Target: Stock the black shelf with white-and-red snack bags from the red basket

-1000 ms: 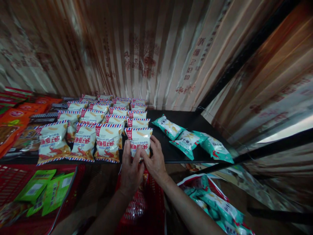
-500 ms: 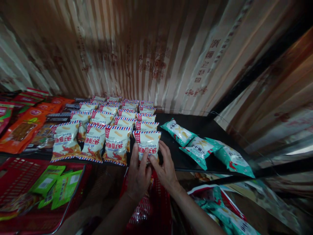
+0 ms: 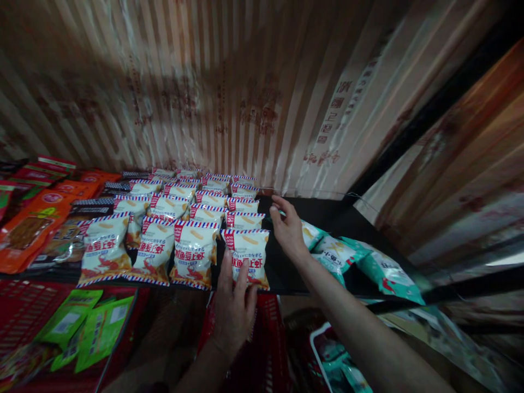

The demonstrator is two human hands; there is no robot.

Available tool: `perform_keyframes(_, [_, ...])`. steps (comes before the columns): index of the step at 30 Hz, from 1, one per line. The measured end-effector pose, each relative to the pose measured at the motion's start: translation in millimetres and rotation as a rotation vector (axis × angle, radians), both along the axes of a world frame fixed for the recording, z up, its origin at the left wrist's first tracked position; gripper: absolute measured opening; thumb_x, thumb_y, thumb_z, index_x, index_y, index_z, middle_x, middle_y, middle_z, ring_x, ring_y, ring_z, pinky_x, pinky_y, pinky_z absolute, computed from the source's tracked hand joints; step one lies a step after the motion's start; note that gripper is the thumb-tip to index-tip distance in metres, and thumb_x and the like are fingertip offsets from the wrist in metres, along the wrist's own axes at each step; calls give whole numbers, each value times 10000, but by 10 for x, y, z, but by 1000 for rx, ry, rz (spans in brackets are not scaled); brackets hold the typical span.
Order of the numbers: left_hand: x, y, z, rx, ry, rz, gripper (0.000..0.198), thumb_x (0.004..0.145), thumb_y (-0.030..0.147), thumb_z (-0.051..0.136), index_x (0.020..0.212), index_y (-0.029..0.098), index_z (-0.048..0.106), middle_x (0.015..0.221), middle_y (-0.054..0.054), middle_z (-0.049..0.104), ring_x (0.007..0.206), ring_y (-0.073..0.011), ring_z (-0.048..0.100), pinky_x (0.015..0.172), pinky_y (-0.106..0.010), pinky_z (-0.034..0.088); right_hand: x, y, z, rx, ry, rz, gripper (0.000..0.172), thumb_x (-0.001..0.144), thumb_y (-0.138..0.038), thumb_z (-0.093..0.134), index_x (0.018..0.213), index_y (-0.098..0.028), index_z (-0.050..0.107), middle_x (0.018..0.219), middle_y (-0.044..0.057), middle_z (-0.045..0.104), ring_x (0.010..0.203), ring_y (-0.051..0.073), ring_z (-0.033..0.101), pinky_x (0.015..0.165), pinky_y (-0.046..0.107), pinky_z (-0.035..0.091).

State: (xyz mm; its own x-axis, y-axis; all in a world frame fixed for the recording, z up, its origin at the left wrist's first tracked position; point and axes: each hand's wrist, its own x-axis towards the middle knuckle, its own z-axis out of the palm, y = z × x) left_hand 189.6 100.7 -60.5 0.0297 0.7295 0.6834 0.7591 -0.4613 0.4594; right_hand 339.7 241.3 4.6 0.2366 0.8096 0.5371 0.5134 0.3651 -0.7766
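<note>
Rows of white snack bags with red-and-blue striped edges stand on a black shelf (image 3: 282, 275). My left hand (image 3: 235, 305) is at the front of the rightmost front bag (image 3: 248, 251), its fingers apart and the fingertips against or just before the bag's lower left part. My right hand (image 3: 287, 225) is over the shelf, right of the white bags, with fingers apart and nothing visible in it. Beside and partly behind that wrist lie teal-and-white bags (image 3: 341, 252).
Orange packets (image 3: 35, 224) and dark packets lie left on the shelf. Below are a red basket (image 3: 123, 327) with green packets (image 3: 104, 333), another red basket (image 3: 272, 338), and a white-rimmed container (image 3: 318, 355) of teal bags. Striped curtain (image 3: 229, 98) hangs behind; a black post (image 3: 397, 131) slants right.
My right hand has left the front white bag and moved up and right, towards the teal bags. My left hand stays near the bag. The view has shifted slightly.
</note>
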Motion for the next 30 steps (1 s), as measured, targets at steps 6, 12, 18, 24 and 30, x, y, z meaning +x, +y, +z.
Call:
perform_keyframes(6, [2,-9,-25,-19,28,32,650,827,97,529,1413,219,274,1543,-140,118,1390,-281,220,1012,-440,424,5,704,16,-273,48,-1,297,798,-235,499,1066,-190,620,1057,60,680,949,163,626,905,334,462])
perform_keyframes(12, [18,-4,-32,-17,40,44,640,822,75,519,1406,201,289,1535,-149,137,1390,-287,219,1010,-446,424,-75,1127,-60,-395,70,-47,298,763,-210,560,1052,-188,629,940,55,707,828,152,660,769,275,495])
perform_keyframes(18, [38,-4,-50,-40,31,49,619,815,66,520,1388,185,317,1530,-158,145,1386,-304,224,1006,-472,424,-148,1292,-97,-449,147,-97,235,712,-248,635,918,-140,665,852,78,712,734,162,659,649,250,490])
perform_keyframes(24, [45,-11,-27,-26,18,54,600,813,57,512,1372,184,334,1530,-144,152,1387,-296,225,1009,-463,423,-135,1318,-71,-475,283,-110,83,680,-165,617,750,-138,651,596,4,652,492,111,580,470,204,433])
perform_keyframes(30, [58,12,-51,-23,-2,49,626,807,53,515,1381,201,314,1533,-135,151,1388,-290,225,1017,-469,415,-101,1420,54,-438,394,-80,41,700,-138,590,714,-169,612,507,-46,575,435,85,521,439,184,437])
